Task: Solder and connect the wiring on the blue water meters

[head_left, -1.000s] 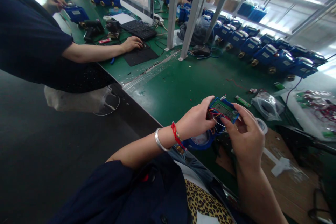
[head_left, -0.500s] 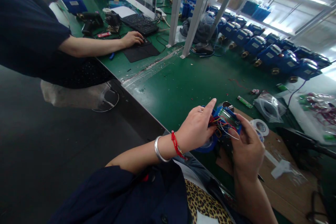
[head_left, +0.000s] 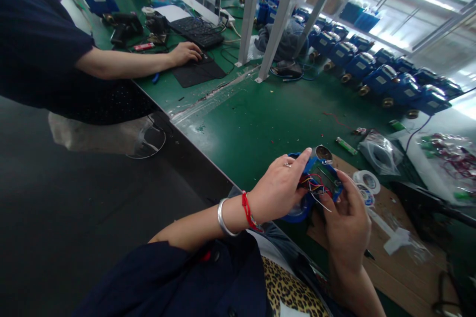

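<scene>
An open blue water meter housing point(head_left: 326, 172) is between my two hands near the table's front edge. Red, yellow, black and white wires point(head_left: 315, 184) are bunched inside it, and one white wire end sticks out towards me. My left hand point(head_left: 279, 185) grips the housing's left side, index finger stretched along the rim and the other fingers curled, partly hidden. Around the right side closes my right hand point(head_left: 347, 210), its thumb on the wires. A round metal fitting point(head_left: 323, 153) shows behind the housing. A blue ring-shaped part point(head_left: 297, 217) is below my left hand.
White tape rolls point(head_left: 367, 182) lie on cardboard point(head_left: 397, 277) at the right. Beyond are a green battery-like cylinder point(head_left: 346, 145), a clear bag point(head_left: 381, 153) and rows of blue meters point(head_left: 383, 77). Metal posts point(head_left: 277, 25) rise from the table. A co-worker's hand point(head_left: 187, 53) rests on a mouse.
The wires sit lower and more gathered in the housing, and more of its inside shows. Both hands have tilted slightly with it. The co-worker's hand stays at the mouse.
</scene>
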